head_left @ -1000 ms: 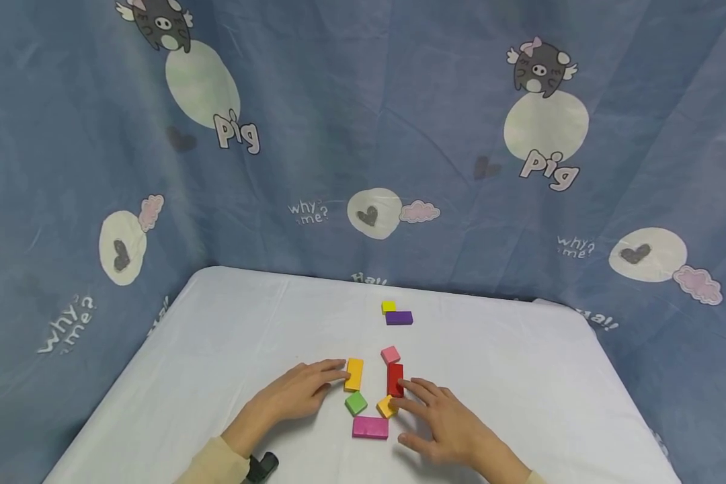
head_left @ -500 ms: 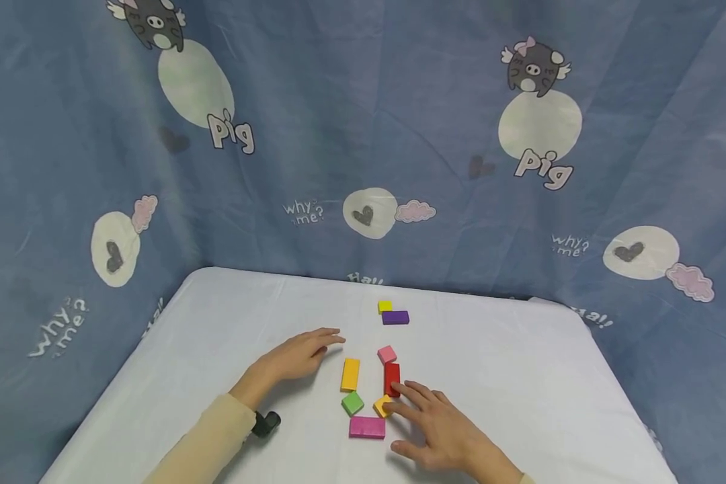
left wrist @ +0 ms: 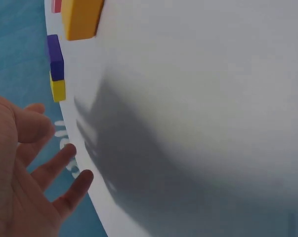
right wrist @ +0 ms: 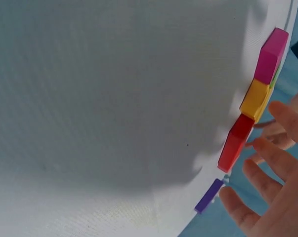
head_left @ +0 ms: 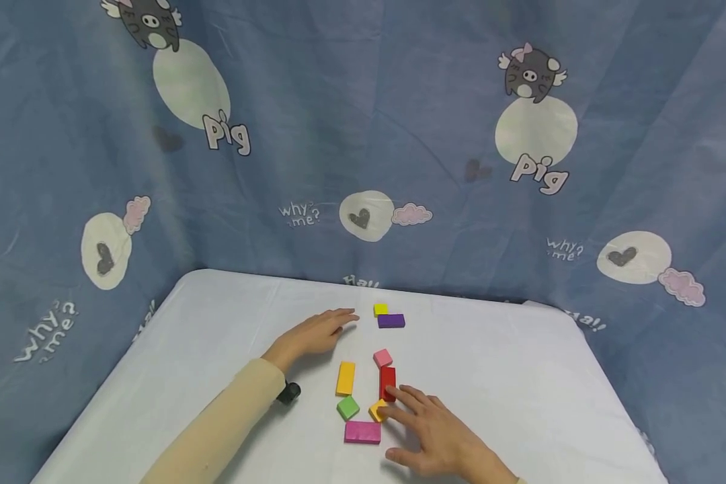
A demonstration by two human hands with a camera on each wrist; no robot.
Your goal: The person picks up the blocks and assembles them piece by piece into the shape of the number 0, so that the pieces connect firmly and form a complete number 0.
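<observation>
My left hand (head_left: 316, 335) reaches over the table toward the far blocks, fingers extended and holding nothing. Just right of its fingertips lie a yellow cube (head_left: 380, 309) and a purple block (head_left: 391, 321), touching each other. My right hand (head_left: 438, 433) hovers with spread fingers by the red block (head_left: 388, 382) and the orange-yellow cube (head_left: 378, 410); whether the fingertips touch them I cannot tell. A pink cube (head_left: 383, 357) sits at the red block's far end. Opposite are an orange-yellow oblong block (head_left: 345, 378) and a green cube (head_left: 347, 407). Nearest me lies a magenta block (head_left: 362, 432).
A white cloth (head_left: 490, 363) covers the table. Behind it hangs a blue curtain (head_left: 314, 121) with pig prints. A black wrist device (head_left: 289, 392) shows beside the left sleeve (head_left: 218, 420).
My left hand has left the orange-yellow oblong block and moved forward toward the purple and yellow blocks. My right hand has stayed nearly in place by the red block.
</observation>
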